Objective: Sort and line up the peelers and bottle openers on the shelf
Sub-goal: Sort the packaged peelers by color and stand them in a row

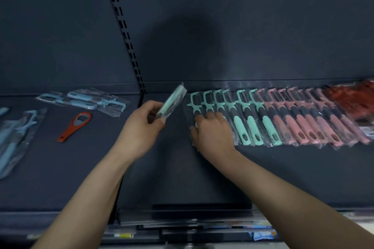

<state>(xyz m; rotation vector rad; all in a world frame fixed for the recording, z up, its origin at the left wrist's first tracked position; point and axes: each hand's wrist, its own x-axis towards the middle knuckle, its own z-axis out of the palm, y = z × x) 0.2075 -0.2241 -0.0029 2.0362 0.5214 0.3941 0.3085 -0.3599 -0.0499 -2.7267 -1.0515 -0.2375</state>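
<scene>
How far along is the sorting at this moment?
Done: a lined-up row on the right, mint peelers, then pink peelers, then red ones. In hand: left hand holds a bagged mint peeler; right hand presses the row's left end. Left: blue peelers and an orange bottle opener lie loose.

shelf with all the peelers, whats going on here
A person is lining up bagged peelers on a dark shelf. The left hand holds one mint peeler in the air, while the right hand rests flat on the left end of the mint row, which runs into pink peelers. Blue peelers and an orange bottle opener lie loose to the left.
</scene>
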